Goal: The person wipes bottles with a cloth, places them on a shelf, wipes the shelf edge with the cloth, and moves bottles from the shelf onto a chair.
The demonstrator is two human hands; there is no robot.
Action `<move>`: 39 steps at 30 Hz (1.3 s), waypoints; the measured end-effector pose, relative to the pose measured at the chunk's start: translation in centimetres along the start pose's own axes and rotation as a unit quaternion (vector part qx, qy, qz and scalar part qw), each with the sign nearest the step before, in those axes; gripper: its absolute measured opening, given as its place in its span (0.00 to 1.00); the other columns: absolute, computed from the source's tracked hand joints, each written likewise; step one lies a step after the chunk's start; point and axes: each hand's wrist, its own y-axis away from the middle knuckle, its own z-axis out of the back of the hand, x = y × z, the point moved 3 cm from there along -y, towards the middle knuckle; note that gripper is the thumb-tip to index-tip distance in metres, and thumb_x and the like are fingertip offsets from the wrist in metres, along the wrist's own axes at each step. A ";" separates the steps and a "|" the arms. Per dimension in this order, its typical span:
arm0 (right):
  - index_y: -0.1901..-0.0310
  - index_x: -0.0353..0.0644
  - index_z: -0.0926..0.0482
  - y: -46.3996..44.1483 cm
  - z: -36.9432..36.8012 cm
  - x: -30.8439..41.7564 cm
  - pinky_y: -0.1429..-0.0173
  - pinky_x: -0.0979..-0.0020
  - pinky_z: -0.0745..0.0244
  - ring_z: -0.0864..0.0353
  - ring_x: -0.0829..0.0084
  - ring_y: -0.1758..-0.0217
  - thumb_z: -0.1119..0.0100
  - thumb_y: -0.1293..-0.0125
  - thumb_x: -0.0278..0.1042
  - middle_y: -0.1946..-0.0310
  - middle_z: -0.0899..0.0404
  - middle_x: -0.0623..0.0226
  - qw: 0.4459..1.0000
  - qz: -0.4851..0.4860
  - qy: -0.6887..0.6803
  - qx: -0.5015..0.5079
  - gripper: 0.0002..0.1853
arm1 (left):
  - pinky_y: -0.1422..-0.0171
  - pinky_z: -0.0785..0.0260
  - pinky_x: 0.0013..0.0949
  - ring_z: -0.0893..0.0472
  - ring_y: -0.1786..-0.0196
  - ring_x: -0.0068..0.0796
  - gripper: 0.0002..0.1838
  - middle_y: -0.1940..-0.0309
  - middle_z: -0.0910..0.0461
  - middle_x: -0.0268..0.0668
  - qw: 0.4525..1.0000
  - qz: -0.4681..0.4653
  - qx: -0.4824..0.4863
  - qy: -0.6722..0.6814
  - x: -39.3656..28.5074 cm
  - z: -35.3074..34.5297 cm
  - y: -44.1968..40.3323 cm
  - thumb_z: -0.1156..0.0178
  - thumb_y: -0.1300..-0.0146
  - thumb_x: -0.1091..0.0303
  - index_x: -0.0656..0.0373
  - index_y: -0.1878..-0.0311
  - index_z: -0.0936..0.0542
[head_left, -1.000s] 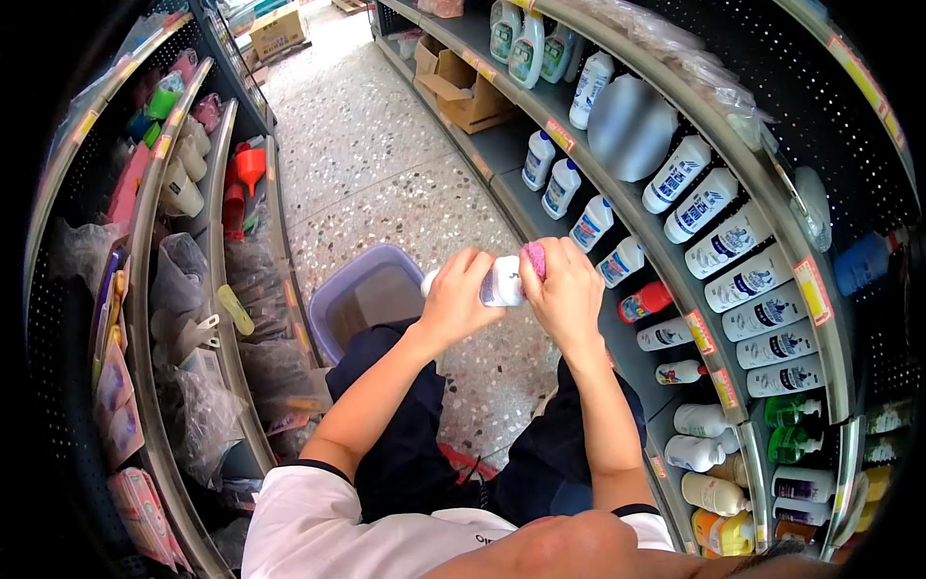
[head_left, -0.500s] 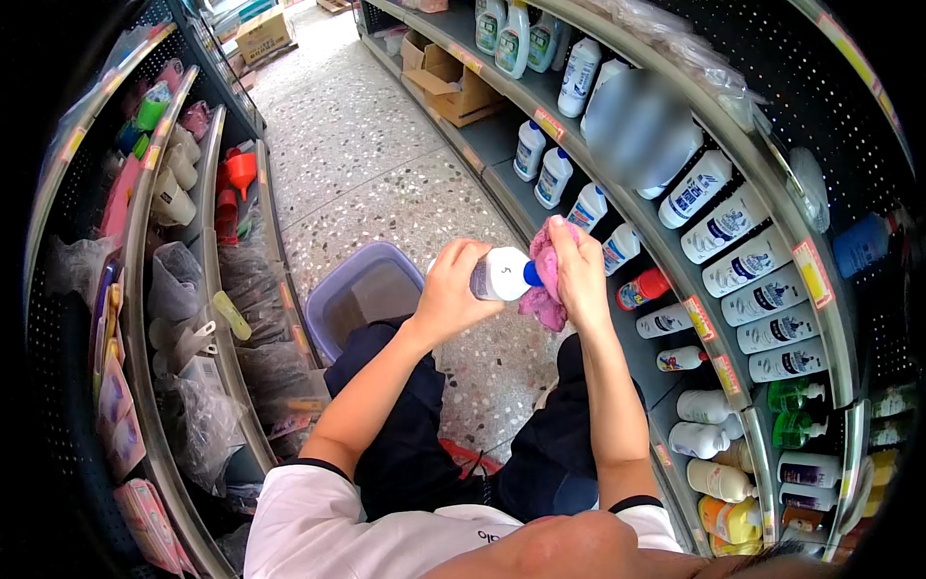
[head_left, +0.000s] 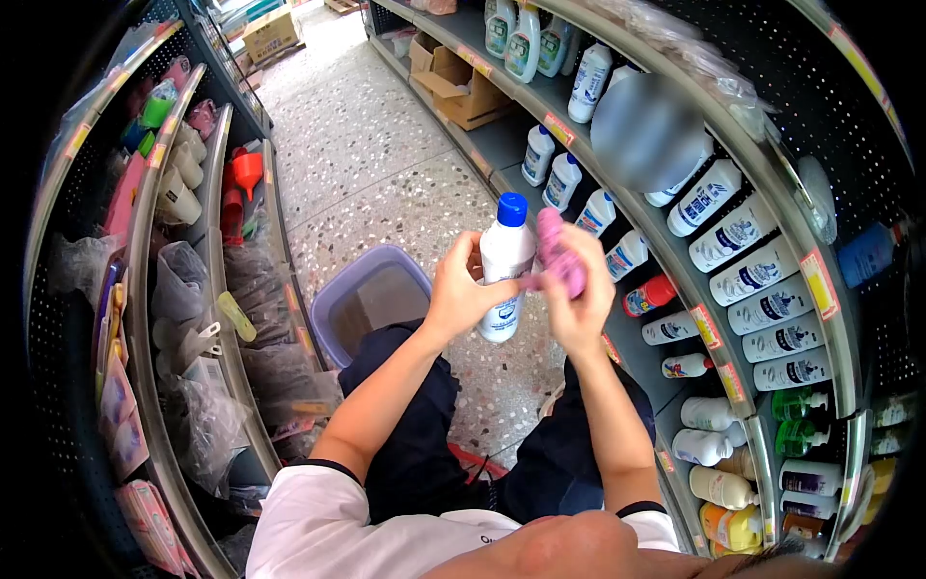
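Note:
A white bottle (head_left: 505, 259) with a blue cap stands nearly upright in the air before me, its label facing my body. My left hand (head_left: 467, 294) is wrapped round its left side, thumb across the front. In my right hand (head_left: 582, 294) a bunched pink cloth (head_left: 559, 253) is gripped, close beside the bottle's right side; I cannot tell whether the cloth touches it. Below and left of the bottle, a purple plastic tub (head_left: 334, 289) sits on the floor near my knee.
The right shelf (head_left: 463, 145) carries rows of white cleaner bottles (head_left: 757, 299), a red bottle (head_left: 649, 295) and an open cardboard box (head_left: 463, 92). On the left shelf are a red funnel (head_left: 247, 172), cups and plastic-wrapped goods. Speckled floor (head_left: 357, 125) runs between the shelves.
The bottle has turned from lying with its base toward me to nearly upright, cap up. My right hand with the pink cloth has come off the cap and moved down beside the bottle.

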 end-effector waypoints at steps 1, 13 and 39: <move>0.48 0.39 0.22 0.3 -0.6 0.7 0.41 0.56 0.28 0.22 0.55 0.44 0.32 0.49 0.30 0.48 0.21 0.56 0.997 0.059 0.044 0.022 0.24 | 0.49 0.24 0.32 0.18 0.55 0.26 0.25 0.59 0.18 0.39 1.000 -0.001 -0.004 0.011 0.0 0.0 -0.1 0.26 0.53 0.73 0.63 0.53 0.28; 0.50 0.33 0.20 0.7 -2.1 1.4 0.38 0.57 0.29 0.21 0.51 0.42 0.32 0.46 0.33 0.47 0.20 0.49 0.994 0.066 0.071 0.054 0.22 | 0.46 0.24 0.33 0.19 0.53 0.25 0.26 0.57 0.19 0.39 0.999 -0.006 -0.023 -0.021 -0.4 0.5 -0.2 0.26 0.54 0.75 0.62 0.53 0.28; 0.50 0.37 0.18 0.9 -2.7 1.7 0.36 0.56 0.35 0.24 0.54 0.36 0.32 0.50 0.29 0.45 0.19 0.54 0.981 0.077 0.065 0.167 0.22 | 0.41 0.29 0.31 0.21 0.47 0.26 0.24 0.51 0.20 0.38 0.997 0.022 -0.037 0.058 -0.5 1.3 -0.3 0.34 0.47 0.81 0.65 0.45 0.28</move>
